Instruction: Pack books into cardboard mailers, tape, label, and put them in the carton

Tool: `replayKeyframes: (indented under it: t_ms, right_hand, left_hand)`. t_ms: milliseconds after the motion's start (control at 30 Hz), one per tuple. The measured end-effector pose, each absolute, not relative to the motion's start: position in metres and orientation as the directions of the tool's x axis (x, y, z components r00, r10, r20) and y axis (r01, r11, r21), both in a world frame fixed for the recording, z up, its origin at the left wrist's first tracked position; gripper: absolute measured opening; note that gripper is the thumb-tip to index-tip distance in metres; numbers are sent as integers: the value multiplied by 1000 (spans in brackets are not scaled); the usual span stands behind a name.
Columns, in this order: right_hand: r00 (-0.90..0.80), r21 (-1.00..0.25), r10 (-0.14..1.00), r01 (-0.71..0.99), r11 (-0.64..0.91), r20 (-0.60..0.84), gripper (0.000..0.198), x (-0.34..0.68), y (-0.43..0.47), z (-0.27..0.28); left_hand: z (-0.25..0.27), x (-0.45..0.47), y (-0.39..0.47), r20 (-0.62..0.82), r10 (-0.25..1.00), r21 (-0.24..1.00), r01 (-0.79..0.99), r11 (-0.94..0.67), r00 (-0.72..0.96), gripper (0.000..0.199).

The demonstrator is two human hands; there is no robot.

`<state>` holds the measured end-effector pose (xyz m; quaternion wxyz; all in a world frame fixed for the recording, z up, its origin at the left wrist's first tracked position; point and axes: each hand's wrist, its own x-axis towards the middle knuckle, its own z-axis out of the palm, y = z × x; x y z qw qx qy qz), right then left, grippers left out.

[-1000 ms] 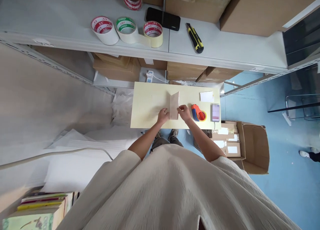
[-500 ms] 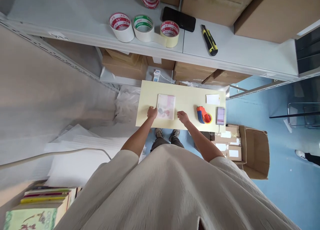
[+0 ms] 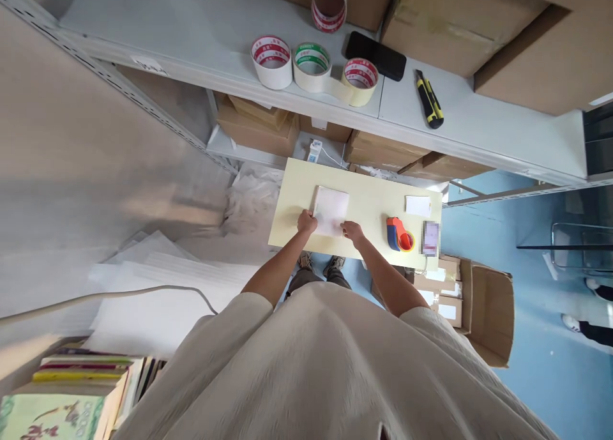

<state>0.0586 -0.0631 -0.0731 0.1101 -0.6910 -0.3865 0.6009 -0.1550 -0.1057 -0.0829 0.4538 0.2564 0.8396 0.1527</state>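
A pale, pinkish-white book [image 3: 331,210] lies on the cream-coloured table [image 3: 368,191]. My left hand [image 3: 307,221] is closed on its left edge, near the lower corner. At the lower right corner, my right hand [image 3: 352,230] pinches the edge with closed fingers. The top face looks almost plain, with only faint colour on it. To the right of my right hand sits an orange and blue tape dispenser [image 3: 397,234]. White paper slips [image 3: 418,205] and a phone with a blurred screen [image 3: 430,238] are at the table's right end.
Above the table, a grey shelf [image 3: 191,57] carries tape rolls [image 3: 271,63], a black phone [image 3: 376,55], a yellow-black utility knife [image 3: 429,99] and cartons [image 3: 460,25]. An open carton [image 3: 486,312] stands right of the table. Stacked books [image 3: 71,376] are lower left. Another person's feet [image 3: 572,323] show far right.
My right hand has gone from beside the book to its lower right corner. The printed picture on the book's top face has given way to a paler surface. The whole view has shifted.
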Motion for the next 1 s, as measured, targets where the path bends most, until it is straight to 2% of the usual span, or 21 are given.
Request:
replayKeyframes:
  t_ms: [200, 367, 667, 1000]
  right_hand:
    - [0, -551, 598, 387, -739, -801, 15, 22, -55, -70]
    - [-52, -571, 592, 342, -746, -804, 19, -18, -37, -70]
    - [-40, -621, 644, 319, -716, -764, 52, -78, 0, -84]
    - [-84, -655, 684, 390, -647, -725, 70, -92, 7, -92]
  left_hand:
    - [-78, -193, -107, -622, 616, 553, 285, 783, -484, 36]
    - [-75, -230, -98, -585, 609, 551, 289, 783, -535, 36]
    - [-75, -278, -68, -515, 605, 585, 267, 765, -607, 37]
    - [-83, -283, -70, -548, 647, 594, 298, 747, -531, 54]
